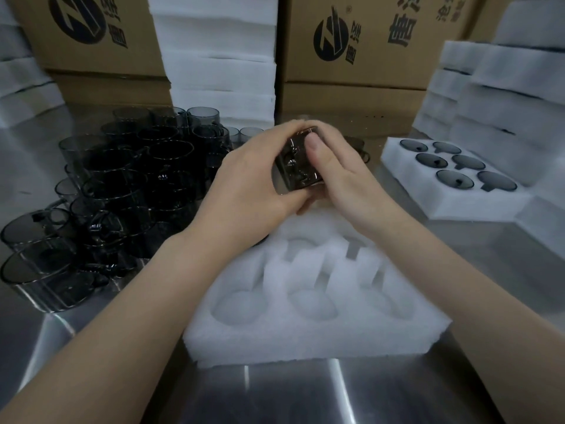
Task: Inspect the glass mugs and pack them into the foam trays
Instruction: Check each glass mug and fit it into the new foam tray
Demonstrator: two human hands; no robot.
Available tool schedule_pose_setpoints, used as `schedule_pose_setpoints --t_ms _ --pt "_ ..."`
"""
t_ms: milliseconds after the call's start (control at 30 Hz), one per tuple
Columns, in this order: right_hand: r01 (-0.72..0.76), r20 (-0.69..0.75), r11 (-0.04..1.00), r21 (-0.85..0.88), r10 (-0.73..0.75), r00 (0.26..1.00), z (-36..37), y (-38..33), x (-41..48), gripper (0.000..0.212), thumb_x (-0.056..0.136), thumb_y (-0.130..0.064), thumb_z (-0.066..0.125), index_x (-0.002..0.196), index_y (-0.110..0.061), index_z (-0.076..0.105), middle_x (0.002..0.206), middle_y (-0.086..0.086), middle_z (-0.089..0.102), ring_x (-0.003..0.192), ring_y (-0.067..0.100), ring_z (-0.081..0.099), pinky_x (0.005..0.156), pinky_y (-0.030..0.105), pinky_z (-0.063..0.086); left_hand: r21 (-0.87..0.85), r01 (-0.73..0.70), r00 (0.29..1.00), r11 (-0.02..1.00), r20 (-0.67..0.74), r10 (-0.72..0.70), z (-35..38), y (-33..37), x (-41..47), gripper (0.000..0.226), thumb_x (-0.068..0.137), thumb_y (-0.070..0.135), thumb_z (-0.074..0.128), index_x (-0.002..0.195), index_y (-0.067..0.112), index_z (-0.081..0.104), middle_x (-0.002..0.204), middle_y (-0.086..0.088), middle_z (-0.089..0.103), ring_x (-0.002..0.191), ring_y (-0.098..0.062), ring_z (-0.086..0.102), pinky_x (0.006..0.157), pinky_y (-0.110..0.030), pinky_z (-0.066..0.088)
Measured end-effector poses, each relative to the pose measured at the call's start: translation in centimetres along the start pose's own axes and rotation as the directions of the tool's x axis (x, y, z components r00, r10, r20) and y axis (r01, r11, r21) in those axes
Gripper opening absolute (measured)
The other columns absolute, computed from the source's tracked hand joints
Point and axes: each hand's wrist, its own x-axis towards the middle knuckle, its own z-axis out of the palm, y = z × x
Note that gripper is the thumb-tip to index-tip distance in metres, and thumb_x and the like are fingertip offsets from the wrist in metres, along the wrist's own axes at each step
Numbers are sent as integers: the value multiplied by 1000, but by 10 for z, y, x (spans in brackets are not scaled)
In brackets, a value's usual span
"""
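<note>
A smoky glass mug (298,162) is held in the air between both hands, above the far end of a white foam tray (315,335). My left hand (253,182) cups its left side and underside. My right hand (342,175) wraps the right side, thumb pressed on the glass. The tray in front of me has several round pockets with handle slots, and the ones I can see hold nothing. A heap of dark glass mugs (122,185) is piled on the steel table at the left.
A second foam tray (452,203) at the right holds several mugs. Stacks of white foam trays (220,65) stand behind and at the far right (504,96). Cardboard boxes (367,41) line the back. The steel table (290,393) edge is near me.
</note>
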Motion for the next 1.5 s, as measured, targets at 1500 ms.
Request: schedule_pose_setpoints --t_ms 1500 --pt "-507 399 638 579 320 859 -12 -4 6 52 99 -50 38 130 -12 55 120 16 66 108 28 66 76 37 58 -8 -37 995 999 88 37 -4 12 -1 76 62 29 82 129 33 46 128 29 47 128 -8 45 107 -45 39"
